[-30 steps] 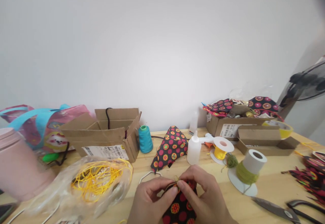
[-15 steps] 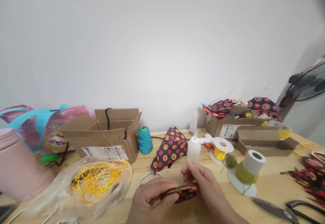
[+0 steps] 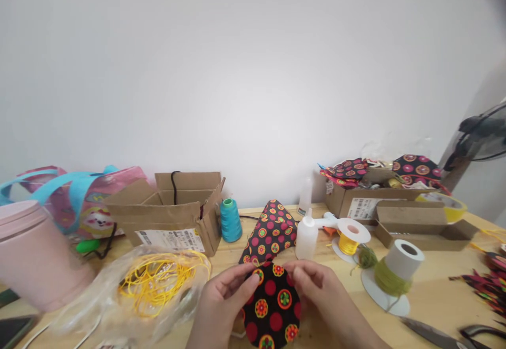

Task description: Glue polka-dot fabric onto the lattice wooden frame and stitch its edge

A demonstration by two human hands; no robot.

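Observation:
A round piece of black fabric (image 3: 271,307) with red dots and flower prints faces me at the lower middle. My left hand (image 3: 229,299) pinches its upper left edge, thumb in front. At the upper right edge, my right hand (image 3: 316,286) is closed with thumb and finger pinching the rim. A little yellowish cord shows at the top edge by my left fingertips. Just behind lies a folded piece of the same printed fabric (image 3: 272,230). A white squeeze bottle (image 3: 306,237) stands upright beyond my right hand.
Left are a pink canister (image 3: 37,259), a plastic bag of yellow cord (image 3: 158,286), an open cardboard box (image 3: 169,217) and teal thread (image 3: 230,221). Right are a yellow spool (image 3: 350,238), a green cord spool (image 3: 393,272), scissors (image 3: 430,333) and a box of fabric pieces (image 3: 356,201).
The fabric piece has turned from nearly edge-on to facing me, round side showing. My right hand now grips its upper right edge. The view has shifted slightly left.

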